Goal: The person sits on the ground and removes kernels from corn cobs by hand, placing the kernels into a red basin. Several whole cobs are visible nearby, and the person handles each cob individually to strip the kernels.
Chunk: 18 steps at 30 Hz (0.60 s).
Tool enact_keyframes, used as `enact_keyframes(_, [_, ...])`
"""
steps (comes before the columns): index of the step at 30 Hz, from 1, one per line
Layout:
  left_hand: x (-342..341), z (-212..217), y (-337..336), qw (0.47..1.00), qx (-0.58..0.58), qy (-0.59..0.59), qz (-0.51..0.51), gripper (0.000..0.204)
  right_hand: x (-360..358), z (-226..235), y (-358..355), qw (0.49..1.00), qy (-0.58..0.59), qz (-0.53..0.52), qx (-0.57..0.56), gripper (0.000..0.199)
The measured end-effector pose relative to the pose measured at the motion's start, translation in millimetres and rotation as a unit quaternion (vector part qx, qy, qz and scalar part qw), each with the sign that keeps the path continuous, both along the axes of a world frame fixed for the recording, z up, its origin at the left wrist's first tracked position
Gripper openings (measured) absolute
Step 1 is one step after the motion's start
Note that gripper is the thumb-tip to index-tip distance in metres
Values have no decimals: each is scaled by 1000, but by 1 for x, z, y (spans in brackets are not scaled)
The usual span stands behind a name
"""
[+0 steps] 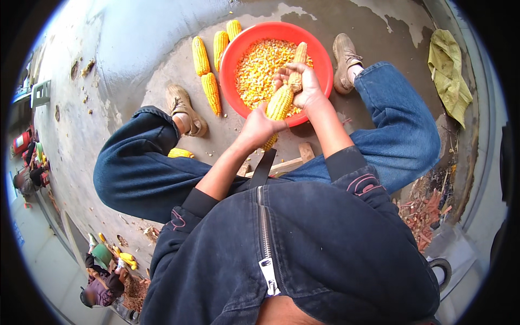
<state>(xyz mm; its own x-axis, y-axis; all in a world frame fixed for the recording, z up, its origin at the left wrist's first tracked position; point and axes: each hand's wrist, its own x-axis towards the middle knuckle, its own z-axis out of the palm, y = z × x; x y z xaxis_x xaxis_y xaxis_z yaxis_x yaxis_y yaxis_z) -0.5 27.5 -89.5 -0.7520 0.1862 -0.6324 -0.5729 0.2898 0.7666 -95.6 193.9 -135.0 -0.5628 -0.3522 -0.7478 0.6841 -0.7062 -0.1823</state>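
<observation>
My left hand (pixel 259 128) is wrapped round a yellow ear of corn (pixel 280 104), whose lower end pokes out below the fingers. Closed around a mostly bare corncob (pixel 295 81), my right hand (pixel 307 86) meets the upper end of that ear. The cob's pale tip (pixel 300 52) shows beyond the fingers. Both hands are over the near right part of a red basin (pixel 232 49), which holds many loose yellow kernels (pixel 254 67). Where cob and ear touch is partly hidden by my right fingers.
Several whole ears of corn (pixel 200 56) lie left of the basin, another ear (pixel 180 153) by my left leg. My shoes (pixel 344 62) flank the basin. A yellowish sack (pixel 448 73) and reddish bare cobs (pixel 425 214) lie at right. Other people (pixel 103 287) sit at far left.
</observation>
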Motion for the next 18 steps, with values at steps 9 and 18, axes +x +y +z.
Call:
enact_keyframes(9, [-9, 27, 4, 981, 156, -99, 51, 34, 13, 15, -14, 993, 113, -24, 39, 9])
enact_keyframes(18, [-1, 4, 9, 995, -84, 42, -33, 51, 5, 3, -17, 995, 27, -26, 95, 10])
